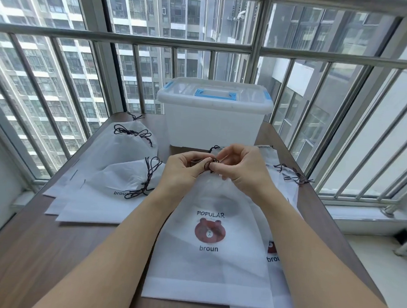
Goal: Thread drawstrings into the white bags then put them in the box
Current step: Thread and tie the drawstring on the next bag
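Both grips, our left hand (pixel 182 167) and right hand (pixel 242 167), pinch the dark drawstring (pixel 208 163) atop the white bag (pixel 212 261) lying mid-bench (pixel 48 251); behind it, the lidded box (pixel 212 123); left, 2 cinched bags (pixel 125 173).

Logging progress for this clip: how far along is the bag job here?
Done: the bags on the left lie cinched with dark cords. In hand: the left hand and right hand pinch the drawstring at the mouth of the bear-print bag. Left: more bags underneath on the right, and the lidded box looks shut.
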A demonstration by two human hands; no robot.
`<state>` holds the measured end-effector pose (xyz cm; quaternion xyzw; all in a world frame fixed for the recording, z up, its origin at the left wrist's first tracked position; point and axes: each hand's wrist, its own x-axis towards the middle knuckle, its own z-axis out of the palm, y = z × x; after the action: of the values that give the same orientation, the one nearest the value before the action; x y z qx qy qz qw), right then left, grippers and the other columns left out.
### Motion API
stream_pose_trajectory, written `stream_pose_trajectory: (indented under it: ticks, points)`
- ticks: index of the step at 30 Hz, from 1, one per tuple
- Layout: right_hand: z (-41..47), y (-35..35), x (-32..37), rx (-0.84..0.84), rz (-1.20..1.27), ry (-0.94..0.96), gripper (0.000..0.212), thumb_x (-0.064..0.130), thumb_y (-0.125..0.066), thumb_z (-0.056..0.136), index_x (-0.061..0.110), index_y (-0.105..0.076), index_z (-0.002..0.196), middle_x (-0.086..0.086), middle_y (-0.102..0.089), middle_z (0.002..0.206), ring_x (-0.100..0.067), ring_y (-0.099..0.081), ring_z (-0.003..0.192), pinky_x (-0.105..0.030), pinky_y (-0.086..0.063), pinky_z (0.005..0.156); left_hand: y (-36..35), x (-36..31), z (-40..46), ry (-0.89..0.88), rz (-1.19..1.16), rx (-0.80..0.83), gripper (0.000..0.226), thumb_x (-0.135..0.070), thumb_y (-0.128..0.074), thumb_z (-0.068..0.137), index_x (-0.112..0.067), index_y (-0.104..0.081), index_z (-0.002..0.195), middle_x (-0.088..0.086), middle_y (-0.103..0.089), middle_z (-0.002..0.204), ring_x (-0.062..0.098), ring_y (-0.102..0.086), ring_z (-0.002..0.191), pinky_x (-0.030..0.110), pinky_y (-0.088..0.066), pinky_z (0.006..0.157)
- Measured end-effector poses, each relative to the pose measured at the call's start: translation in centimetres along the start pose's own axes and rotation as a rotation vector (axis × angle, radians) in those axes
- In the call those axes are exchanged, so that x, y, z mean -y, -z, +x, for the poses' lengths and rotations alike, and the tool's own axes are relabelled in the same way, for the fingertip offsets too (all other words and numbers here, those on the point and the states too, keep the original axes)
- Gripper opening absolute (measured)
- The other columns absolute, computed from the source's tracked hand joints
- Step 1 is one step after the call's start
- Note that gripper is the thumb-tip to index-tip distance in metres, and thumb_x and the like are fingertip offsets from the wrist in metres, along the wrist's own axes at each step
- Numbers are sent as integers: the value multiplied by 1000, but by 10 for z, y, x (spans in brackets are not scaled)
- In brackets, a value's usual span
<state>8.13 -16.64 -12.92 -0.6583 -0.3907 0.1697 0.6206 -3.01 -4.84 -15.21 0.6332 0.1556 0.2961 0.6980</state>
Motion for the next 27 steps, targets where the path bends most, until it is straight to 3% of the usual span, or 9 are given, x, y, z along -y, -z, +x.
stream_pose_trajectory:
  ticks: [3, 5, 8, 13, 18, 23, 27]
  points:
    - [4, 6, -6, 18, -44, -49, 34, 11, -87, 75, 10, -71, 106, -9, -68, 79, -17, -53, 65, -26, -45, 63, 0, -2, -1, 14, -54, 16, 11, -6, -68, 91, -10, -77, 95, 17, -76, 97, 21, -70, 90, 31, -56, 87]
    - [3, 8, -5, 112, -65, -57, 24, 14, -83, 81, 10, -75, 103, -14, -75, 90, -20, -57, 72, -29, -46, 70, 0, -4, -2, 17, -83, 47, 12, -5, -68, 90, -8, -77, 97, 19, -75, 99, 25, -71, 91, 33, -57, 88]
    - [2, 8, -4, 149, 1, -11, 5, 1, -75, 84, 1, -76, 90, -13, -76, 85, -16, -69, 77, -25, -55, 77, 1, -5, -3, 12, -89, 46, 12, -6, -70, 88, -10, -79, 94, 17, -76, 97, 24, -71, 90, 32, -57, 85]
    - [1, 9, -3, 103, -12, 19, 7, -3, -78, 81, 2, -74, 80, -10, -75, 78, -15, -70, 71, -24, -55, 71, 3, -3, 0, -93, 131, -23, 10, -10, -76, 85, -10, -79, 95, 8, -78, 89, 18, -73, 85, 30, -57, 83]
    - [3, 1, -6, 18, -306, 99, 22, 5, -76, 76, 19, -63, 66, 8, -61, 58, -3, -48, 51, -21, -40, 52, 2, -2, 0, -213, 328, -16, 8, -8, -75, 87, -13, -80, 91, -3, -78, 83, 10, -73, 81, 18, -53, 76]
    - [2, -6, -5, 70, -452, 91, 13, 6, -66, 80, 17, -67, 75, 9, -55, 59, -2, -44, 53, -20, -36, 55, 0, -1, 1, -248, 331, 13, 13, -3, -73, 87, -14, -79, 89, -3, -78, 84, 10, -73, 80, 19, -53, 76]
    - [1, 9, -4, 226, -120, -108, 7, 6, -68, 92, 1, -73, 92, -6, -69, 79, -10, -57, 73, -21, -43, 65, 2, -3, 1, -222, 300, 14, 9, -5, -74, 87, -10, -79, 91, 1, -78, 84, 12, -72, 81, 23, -55, 78]
